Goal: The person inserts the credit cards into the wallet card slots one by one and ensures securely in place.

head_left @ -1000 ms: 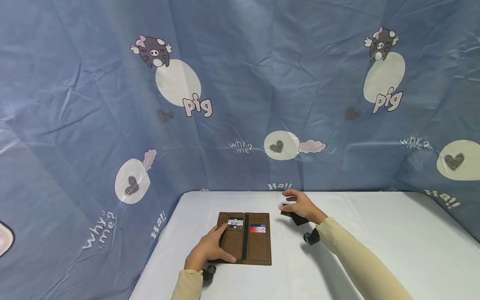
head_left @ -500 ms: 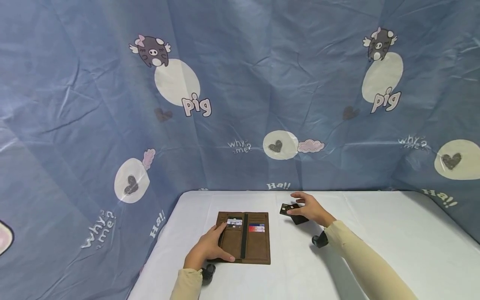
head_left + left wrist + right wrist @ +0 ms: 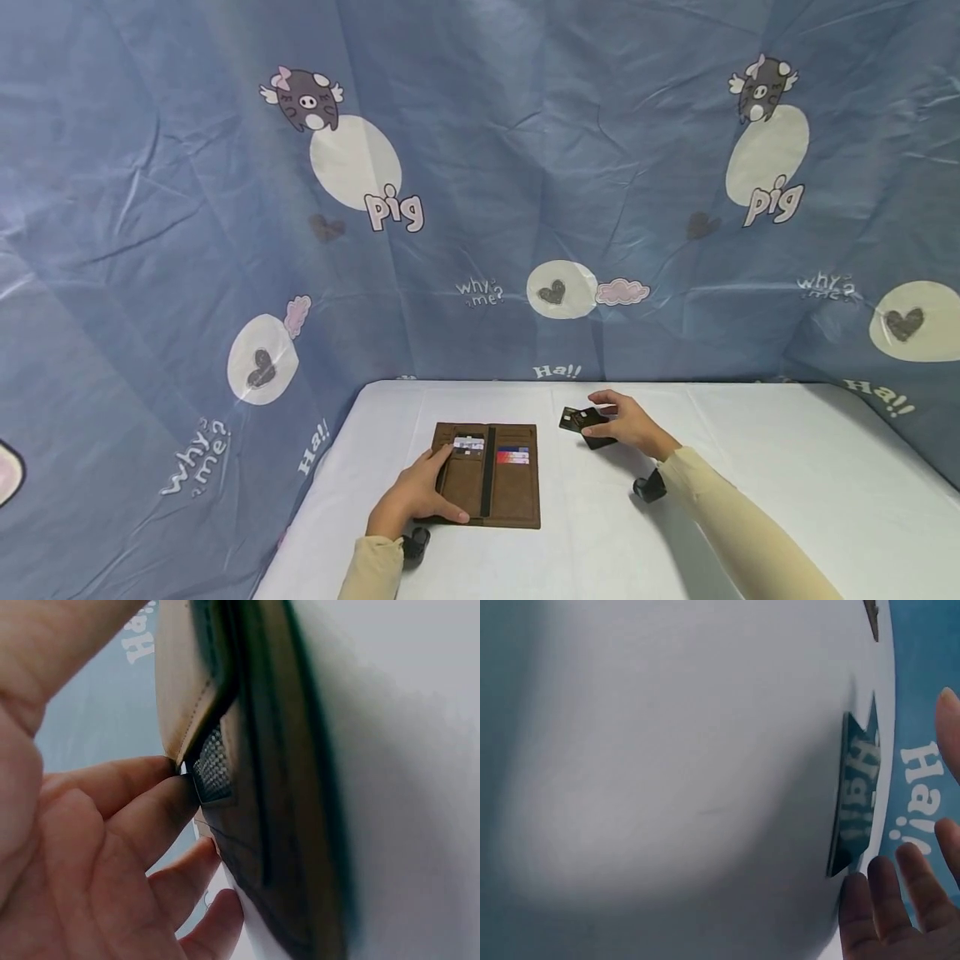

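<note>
In the head view an open brown long wallet (image 3: 512, 500) lies on the white table. Cards (image 3: 468, 444) sit in its left slots, and more cards (image 3: 513, 456) in its right ones. My left hand (image 3: 417, 492) holds the wallet's left side, thumb at the bottom edge; the left wrist view has its fingertips against the edge of the leather (image 3: 180, 712). To the right, black cards (image 3: 576, 419) lie overlapping. Above them is my right hand (image 3: 630, 427), fingers loosely bent and parted. Its fingertips reach near the glossy cards (image 3: 855, 799) in the right wrist view.
A white cloth (image 3: 570, 533) covers the table. Behind and at the left hangs a blue printed curtain (image 3: 480, 167). Both wrists carry small black devices, the right one (image 3: 649, 486) standing just over the cloth.
My right hand has shifted to the right and slightly toward me, leaving more of the black cards uncovered. The left hand and the wallet stay where they were.
</note>
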